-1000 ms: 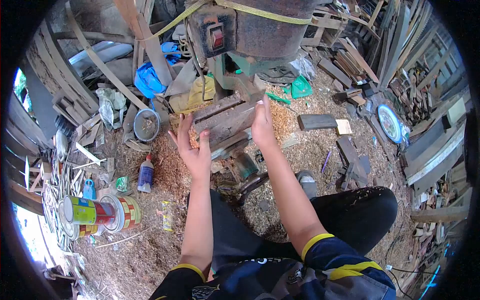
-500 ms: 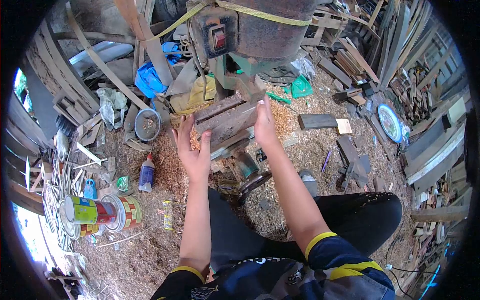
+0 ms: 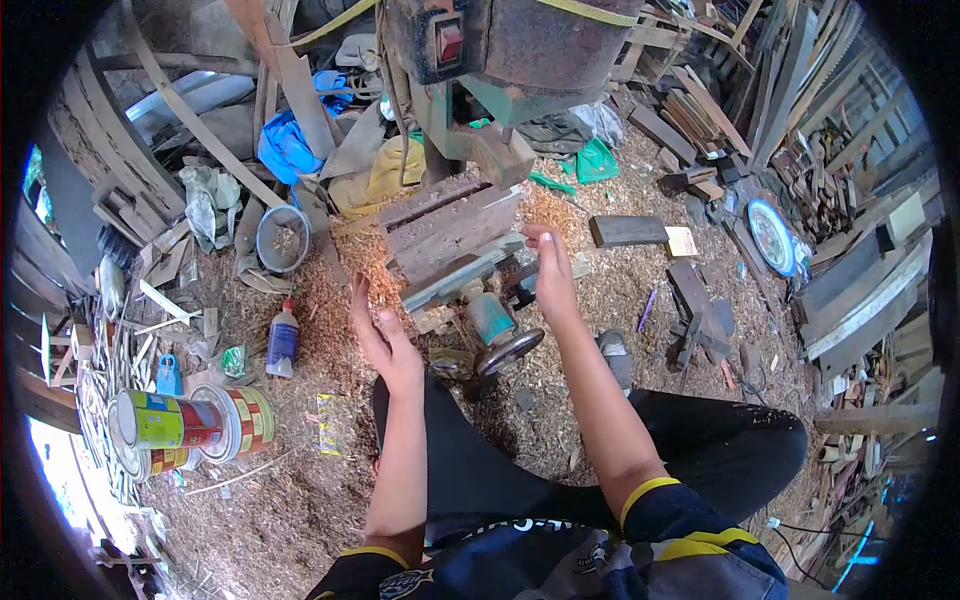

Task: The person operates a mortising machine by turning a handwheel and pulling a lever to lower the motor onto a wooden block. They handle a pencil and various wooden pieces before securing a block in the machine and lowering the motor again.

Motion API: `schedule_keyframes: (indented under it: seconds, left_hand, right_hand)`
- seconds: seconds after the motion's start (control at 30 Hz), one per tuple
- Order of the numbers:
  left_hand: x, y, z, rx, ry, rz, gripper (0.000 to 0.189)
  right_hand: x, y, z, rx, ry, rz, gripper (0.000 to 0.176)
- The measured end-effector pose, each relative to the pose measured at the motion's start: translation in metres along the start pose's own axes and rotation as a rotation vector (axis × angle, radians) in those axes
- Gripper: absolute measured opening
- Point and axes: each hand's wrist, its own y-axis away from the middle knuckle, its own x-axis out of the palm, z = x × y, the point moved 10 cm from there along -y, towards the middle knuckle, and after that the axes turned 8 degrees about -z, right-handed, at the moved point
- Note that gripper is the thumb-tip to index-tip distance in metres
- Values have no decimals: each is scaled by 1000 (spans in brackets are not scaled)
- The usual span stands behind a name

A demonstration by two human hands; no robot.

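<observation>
A brown wooden block [image 3: 450, 232] with a long dark slot rests on the metal table of a rusty machine [image 3: 553, 50], beneath its green-painted bracket [image 3: 492, 148]. Empty, with fingers stretched out, my left hand [image 3: 392, 350] hovers just below the block's left end. My right hand [image 3: 552, 272] is likewise empty, its fingers extended beside the block's right end. Neither hand appears to touch the wood. Below the block, between my forearms, sits a handwheel [image 3: 511, 352] next to a teal metal cylinder [image 3: 490, 318].
Wood shavings cover the floor. A bottle [image 3: 283, 343] and paint cans [image 3: 165, 420] stand at left, with a bucket [image 3: 284, 240] farther up. Right of the machine lie a dark wood piece [image 3: 627, 231], a round blue-rimmed tray [image 3: 775, 237] and stacked planks [image 3: 710, 115].
Both hands have let go of the wooden block and drawn back toward me, apart from its ends. The block stays on the machine table. The whole view has shifted slightly.
</observation>
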Motion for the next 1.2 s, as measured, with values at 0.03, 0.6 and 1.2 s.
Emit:
schedule_keyframes:
  seconds: [0.03, 0.6, 1.2]
  left_hand:
    - [-1, 5, -1, -13, 13, -39, 58]
    - [35, -13, -24, 9, 153, 117, 52]
    - [45, -44, -38, -89, 350, 54, 54]
  right_hand:
    - [-3, 2, -1, 1, -3, -19, 46]
    - [-16, -17, 69, -137, 321, 387, 26]
    - [-41, 6, 195, -327, 791, 844, 25]
